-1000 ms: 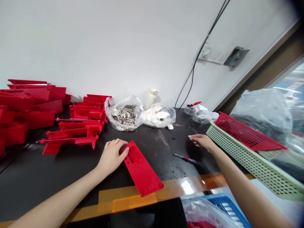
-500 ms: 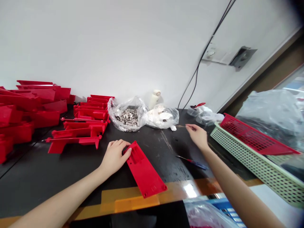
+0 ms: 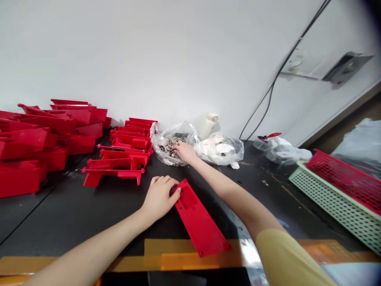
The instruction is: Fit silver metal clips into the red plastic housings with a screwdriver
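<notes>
My left hand (image 3: pixel 160 197) is closed on the upper left edge of a flat red plastic panel (image 3: pixel 202 222), thumb on top and fingers at the side. The panel lies slanted on the black table, its lower end over the brown tape at the front edge. My right hand (image 3: pixel 185 152) is in the mouth of a clear plastic bag (image 3: pixel 157 137), fingertips drawn together on small metal pieces (image 3: pixel 167 147). Whether a piece is between those fingertips is too small to tell.
Several red plastic parts stand in a row (image 3: pixel 127 149) on the left, beside a larger red pile (image 3: pixel 53 135). Behind are a white bottle (image 3: pixel 209 124) and a second bag (image 3: pixel 222 151). At right is a pale green basket (image 3: pixel 333 206) with a red basket (image 3: pixel 342 174).
My right hand has moved left from the bare table on the right into the bag of metal pieces. My left hand keeps its hold on the panel. The view has shifted slightly.
</notes>
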### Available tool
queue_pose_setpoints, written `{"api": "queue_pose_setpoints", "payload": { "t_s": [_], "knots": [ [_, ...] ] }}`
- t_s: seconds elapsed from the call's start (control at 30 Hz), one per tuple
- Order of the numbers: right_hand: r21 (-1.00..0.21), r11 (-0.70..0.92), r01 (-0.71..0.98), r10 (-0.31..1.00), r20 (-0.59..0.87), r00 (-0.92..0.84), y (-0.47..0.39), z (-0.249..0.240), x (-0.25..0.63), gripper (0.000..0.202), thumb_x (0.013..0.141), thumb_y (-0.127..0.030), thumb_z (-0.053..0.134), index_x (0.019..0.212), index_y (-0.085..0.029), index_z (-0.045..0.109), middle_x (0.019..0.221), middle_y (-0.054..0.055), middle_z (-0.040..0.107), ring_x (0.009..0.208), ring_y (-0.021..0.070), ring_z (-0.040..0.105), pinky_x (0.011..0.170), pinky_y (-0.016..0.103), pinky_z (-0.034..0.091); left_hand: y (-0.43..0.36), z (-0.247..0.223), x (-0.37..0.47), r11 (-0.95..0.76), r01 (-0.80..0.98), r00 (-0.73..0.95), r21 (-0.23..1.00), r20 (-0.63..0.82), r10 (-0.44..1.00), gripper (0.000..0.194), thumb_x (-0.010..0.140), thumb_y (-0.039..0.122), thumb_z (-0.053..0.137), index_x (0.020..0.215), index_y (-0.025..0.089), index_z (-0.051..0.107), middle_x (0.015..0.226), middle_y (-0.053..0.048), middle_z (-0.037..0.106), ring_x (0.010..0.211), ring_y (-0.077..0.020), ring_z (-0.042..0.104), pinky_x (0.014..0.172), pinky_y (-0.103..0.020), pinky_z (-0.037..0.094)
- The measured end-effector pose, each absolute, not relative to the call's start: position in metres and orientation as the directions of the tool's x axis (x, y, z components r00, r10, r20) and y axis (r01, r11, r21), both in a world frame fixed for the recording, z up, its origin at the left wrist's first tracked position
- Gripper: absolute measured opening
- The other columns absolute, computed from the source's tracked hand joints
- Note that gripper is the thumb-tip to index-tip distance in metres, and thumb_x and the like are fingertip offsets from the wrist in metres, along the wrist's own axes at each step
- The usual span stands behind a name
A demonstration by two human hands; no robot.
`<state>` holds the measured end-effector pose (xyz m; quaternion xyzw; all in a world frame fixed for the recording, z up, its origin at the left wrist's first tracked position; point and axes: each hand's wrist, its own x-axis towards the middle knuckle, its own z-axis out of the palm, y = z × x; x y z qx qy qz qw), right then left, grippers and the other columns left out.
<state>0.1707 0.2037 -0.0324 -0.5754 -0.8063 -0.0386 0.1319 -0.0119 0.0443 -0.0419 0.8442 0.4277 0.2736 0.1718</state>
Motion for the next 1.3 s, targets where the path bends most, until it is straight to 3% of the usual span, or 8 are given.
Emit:
{"api": "queue_pose_setpoints", "payload": {
  "t_s": [0.27,0.47,0.73,0.97,1.07,1.17,1.23,1.3],
  "knots": [
    [-0.186,0.388,0.903,0.915,0.198,-0.352,0.218,-0.03,0.176,0.028,0.09,-0.031,0.058,0.112,-0.015,0.06,0.121,0.009,0.059,0.11,0.0221,0.057,0.093,0.045,0.048,0.043,-0.041,-0.012,-0.577,0.627,0.485,0.524,0.316,0.815,0.02,0.094,0.03,0.046,0.098,0.02,0.064,0.098,-0.002,0.067,0.095,-0.0202,0.059,0.092,-0.04,0.033],
    [-0.536,0.32,0.782,0.945,0.236,-0.225,0.215,-0.023,0.179,0.026,0.091,-0.032,0.058,0.108,-0.013,0.061,0.108,0.007,0.063,0.097,0.0184,0.062,0.085,0.04,0.052,0.044,-0.041,-0.013,-0.582,0.633,0.484,0.511,0.325,0.812,0.02,0.094,0.031,0.047,0.098,0.02,0.064,0.099,-0.003,0.067,0.096,-0.0205,0.059,0.091,-0.04,0.033],
    [-0.953,0.108,0.284,0.994,0.102,-0.038,0.127,-0.014,0.207,0.026,0.085,-0.037,0.064,0.101,-0.016,0.062,0.08,0.003,0.069,0.063,0.0096,0.063,0.063,0.023,0.053,0.045,-0.041,-0.012,-0.585,0.615,0.495,0.528,0.319,0.808,0.02,0.094,0.031,0.045,0.098,0.021,0.063,0.096,-0.002,0.069,0.093,-0.0197,0.061,0.09,-0.038,0.034],
    [-0.996,-0.093,0.006,0.979,-0.092,-0.179,0.056,-0.014,0.213,0.038,0.078,-0.041,0.069,0.111,-0.023,0.067,0.125,0.009,0.065,0.102,0.0166,0.066,0.07,0.021,0.054,0.046,-0.043,-0.011,-0.575,0.605,0.498,0.551,0.302,0.813,0.023,0.094,0.032,0.044,0.099,0.021,0.064,0.096,-0.002,0.071,0.092,-0.0195,0.063,0.089,-0.038,0.035],
    [-0.986,-0.169,-0.005,0.962,-0.163,-0.22,0.051,-0.019,0.211,0.035,0.075,-0.045,0.072,0.096,-0.017,0.072,0.094,0.009,0.073,0.075,0.0131,0.068,0.054,0.018,0.048,0.047,-0.043,-0.01,-0.578,0.598,0.504,0.555,0.3,0.81,0.024,0.093,0.033,0.045,0.099,0.021,0.065,0.096,-0.002,0.071,0.091,-0.0194,0.063,0.09,-0.038,0.035],
    [-0.982,-0.19,-0.004,0.959,-0.184,-0.214,0.051,-0.023,0.207,0.037,0.075,-0.05,0.071,0.082,-0.013,0.072,0.053,-0.002,0.058,0.044,0.004,0.045,0.041,0.015,0.033,0.047,-0.043,-0.01,-0.577,0.59,0.508,0.565,0.296,0.809,0.024,0.093,0.033,0.045,0.099,0.022,0.065,0.096,-0.002,0.071,0.09,-0.0195,0.063,0.091,-0.039,0.035],
    [-0.983,-0.182,-0.003,0.963,-0.178,-0.202,0.049,-0.024,0.205,0.036,0.072,-0.048,0.073,0.077,-0.013,0.072,0.049,-0.005,0.049,0.044,0.0026,0.038,0.04,0.015,0.029,0.047,-0.043,-0.01,-0.574,0.581,0.509,0.577,0.293,0.81,0.024,0.093,0.033,0.045,0.099,0.021,0.065,0.096,-0.002,0.071,0.09,-0.02,0.063,0.091,-0.039,0.035],
    [-0.985,-0.173,0.004,0.969,-0.171,-0.181,0.048,-0.024,0.202,0.036,0.069,-0.048,0.075,0.076,-0.014,0.073,0.057,-0.003,0.055,0.051,0.0037,0.044,0.042,0.015,0.032,0.047,-0.042,-0.01,-0.567,0.569,0.507,0.596,0.288,0.812,0.023,0.093,0.033,0.046,0.099,0.021,0.065,0.096,-0.002,0.071,0.089,-0.0202,0.063,0.09,-0.039,0.036]
  ]
}}
